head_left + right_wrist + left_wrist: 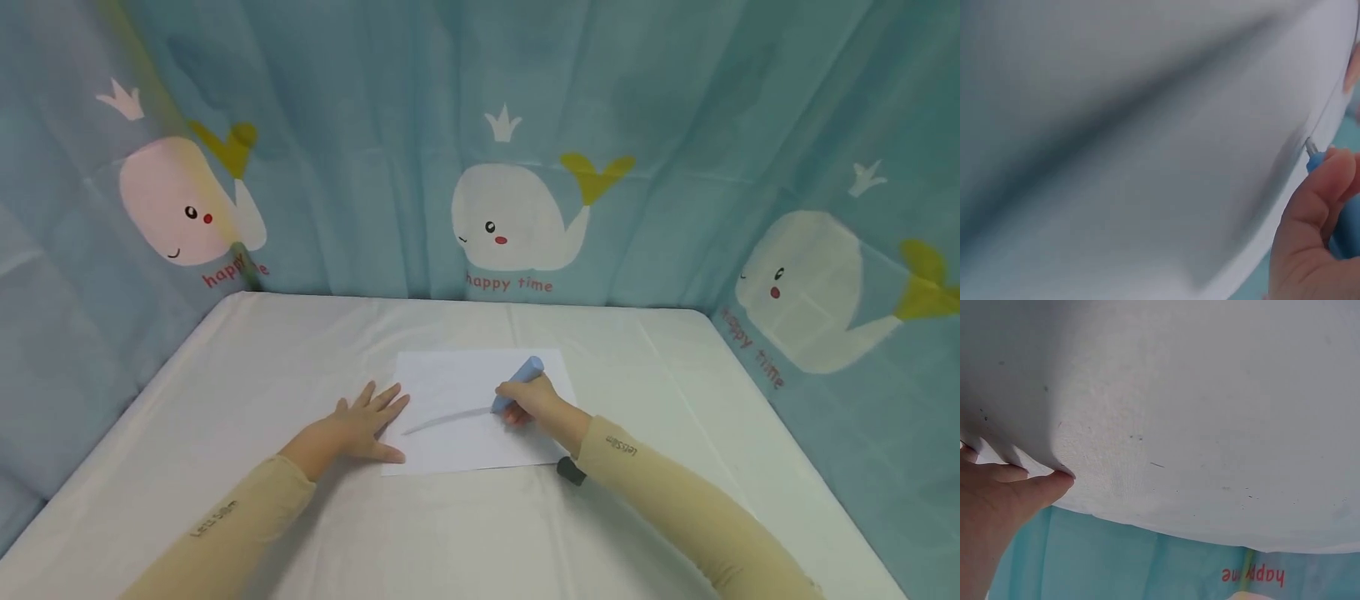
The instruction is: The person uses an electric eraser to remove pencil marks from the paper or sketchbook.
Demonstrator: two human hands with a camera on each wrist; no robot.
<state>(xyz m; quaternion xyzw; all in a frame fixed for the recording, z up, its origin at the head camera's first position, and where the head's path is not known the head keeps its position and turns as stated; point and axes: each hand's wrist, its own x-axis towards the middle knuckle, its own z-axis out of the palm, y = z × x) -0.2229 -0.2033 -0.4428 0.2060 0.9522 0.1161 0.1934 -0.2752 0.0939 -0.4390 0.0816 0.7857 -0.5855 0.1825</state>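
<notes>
A white sheet of paper (457,458) lies on the table. My left hand (365,427) rests on its left edge with fingers spread; the left wrist view shows that hand (1016,494) at the lower left. Over the right part of the sheet, my right hand (536,398) grips a thick blue pen-like tool (531,369) that leans up to the right. Its narrow metal tip (1310,146) meets the paper. A grey line (446,419) runs from near the tip leftward toward my left hand; whether it is drawn or cut I cannot tell.
A small dark piece (572,471), perhaps a cap, lies by the paper's lower right corner, close to my right sleeve (660,492). White cloth covers the table (300,350). Blue curtains (375,167) with whale prints surround its back and sides.
</notes>
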